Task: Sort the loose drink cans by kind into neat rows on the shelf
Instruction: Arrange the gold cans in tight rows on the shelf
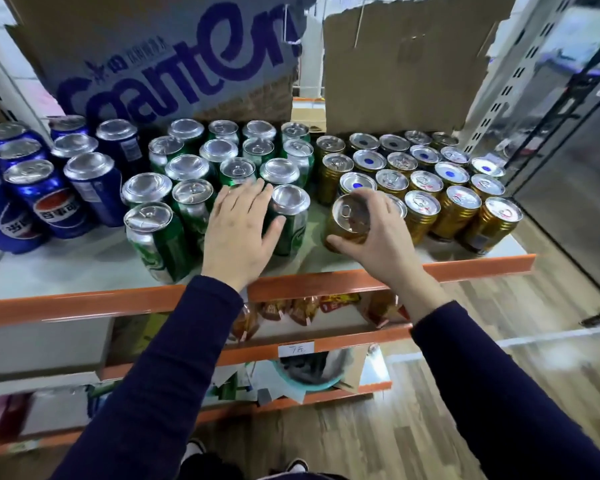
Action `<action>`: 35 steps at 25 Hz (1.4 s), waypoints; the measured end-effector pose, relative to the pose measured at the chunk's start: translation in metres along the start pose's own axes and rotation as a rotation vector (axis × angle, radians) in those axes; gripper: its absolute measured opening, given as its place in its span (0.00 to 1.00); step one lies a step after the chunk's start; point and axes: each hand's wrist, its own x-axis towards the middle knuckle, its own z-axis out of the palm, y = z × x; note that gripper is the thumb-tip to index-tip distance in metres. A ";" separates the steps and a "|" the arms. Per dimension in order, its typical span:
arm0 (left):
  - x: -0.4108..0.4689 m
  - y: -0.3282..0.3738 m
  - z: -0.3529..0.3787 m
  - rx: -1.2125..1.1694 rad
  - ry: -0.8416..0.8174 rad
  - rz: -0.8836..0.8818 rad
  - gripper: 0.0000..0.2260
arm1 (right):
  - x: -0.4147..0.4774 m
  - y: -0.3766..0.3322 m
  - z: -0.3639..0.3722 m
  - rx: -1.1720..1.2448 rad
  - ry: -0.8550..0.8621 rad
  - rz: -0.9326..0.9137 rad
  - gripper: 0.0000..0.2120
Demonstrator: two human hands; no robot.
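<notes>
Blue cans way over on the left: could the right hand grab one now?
Probably not as things stand. The right hand is full, gripping a gold can, and the left hand, resting open on the green cans, lies between it and the blue cans.

On the shelf (pixel 309 287) stand blue cans (pixel 45 202) at the left, green cans (pixel 187 168) in the middle and gold cans (pixel 461 209) at the right, with cardboard boxes (pixel 174 64) behind them. The left hand (pixel 238 230) lies flat with straight fingers against the near green cans. The right hand (pixel 378 233) grips a tilted gold can (pixel 350 216) at the near left corner of the gold group
</notes>
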 end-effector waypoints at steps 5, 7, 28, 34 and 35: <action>0.001 -0.001 0.002 0.009 0.001 -0.011 0.25 | 0.018 -0.001 0.020 -0.376 0.003 -0.024 0.34; 0.000 -0.002 0.003 0.010 0.002 -0.015 0.24 | 0.018 -0.001 0.025 -0.430 0.038 -0.053 0.33; -0.014 -0.009 -0.031 0.029 -0.034 -0.014 0.22 | -0.005 -0.029 0.012 -0.090 0.163 -0.177 0.16; -0.070 -0.064 -0.083 0.038 0.110 -0.197 0.18 | 0.006 -0.118 0.047 0.090 0.123 -0.383 0.13; -0.083 -0.077 -0.091 0.048 0.119 -0.233 0.18 | 0.006 -0.132 0.057 0.115 0.097 -0.403 0.12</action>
